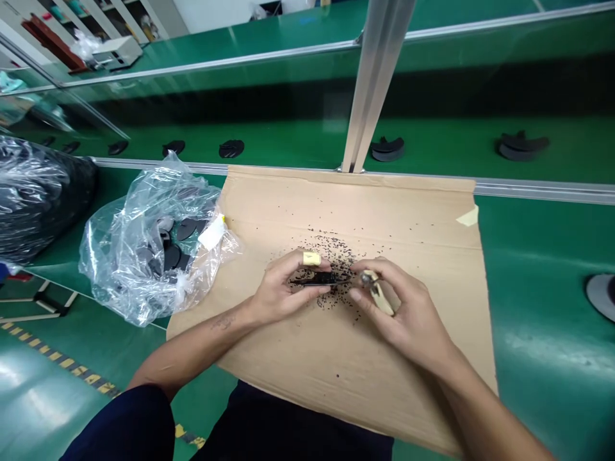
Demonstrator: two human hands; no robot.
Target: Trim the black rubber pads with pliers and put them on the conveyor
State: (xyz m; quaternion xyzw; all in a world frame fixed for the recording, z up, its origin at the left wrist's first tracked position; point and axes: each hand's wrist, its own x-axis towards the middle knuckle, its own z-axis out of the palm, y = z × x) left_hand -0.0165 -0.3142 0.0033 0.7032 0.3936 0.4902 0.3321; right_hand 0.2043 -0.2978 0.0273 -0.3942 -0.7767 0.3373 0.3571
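Between the thumb and fingers of my left hand (288,288) is a thin black part (321,279), held edge-on above the cardboard. A yellow wrap covers one fingertip of that hand. My right hand (408,314) is closed around a small tool with a metal head (369,279) and pale handles; its tip is close to the right end of the black part. Whether they touch is too small to tell. Many tiny black bits (336,253) lie scattered on the cardboard under and around both hands.
Cardboard (307,365) covers the green bench. A clear plastic bag (139,256) with black discs lies at left, beside a large dark wrapped bundle (38,198). Behind a metal rail and post (377,83) are curved black parts (387,149). A round item (600,296) sits far right.
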